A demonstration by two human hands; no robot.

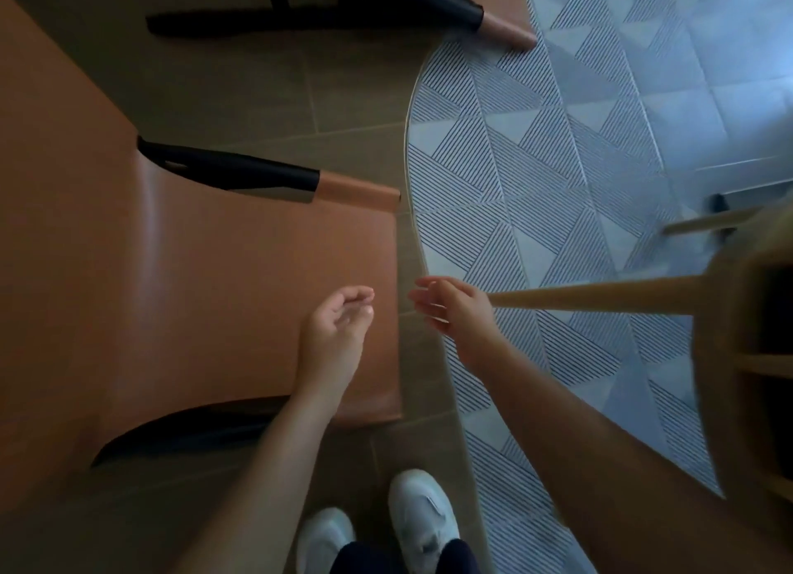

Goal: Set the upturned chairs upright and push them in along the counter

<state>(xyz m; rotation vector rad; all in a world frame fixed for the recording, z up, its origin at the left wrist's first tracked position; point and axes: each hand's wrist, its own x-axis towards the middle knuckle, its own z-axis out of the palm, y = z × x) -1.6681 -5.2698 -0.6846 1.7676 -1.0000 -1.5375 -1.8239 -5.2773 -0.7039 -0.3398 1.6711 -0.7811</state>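
Note:
A tan leather chair (193, 273) with black frame bars (240, 174) lies tipped over on the floor at the left. My left hand (334, 333) hovers over its leather panel with the fingers loosely curled and nothing in them. A second tan and black chair (386, 11) lies tipped at the top. A light wooden stool (729, 337) is tilted at the right, one leg (600, 299) pointing left. My right hand (450, 311) is at the tip of that leg, fingers spread, not closed round it.
A grey rug (536, 166) with striped triangles curves across the middle and right, over brown floor tiles (266, 101). Pale tiles (729, 58) lie at the top right. My white shoes (420, 517) stand at the bottom, between the chair and the rug.

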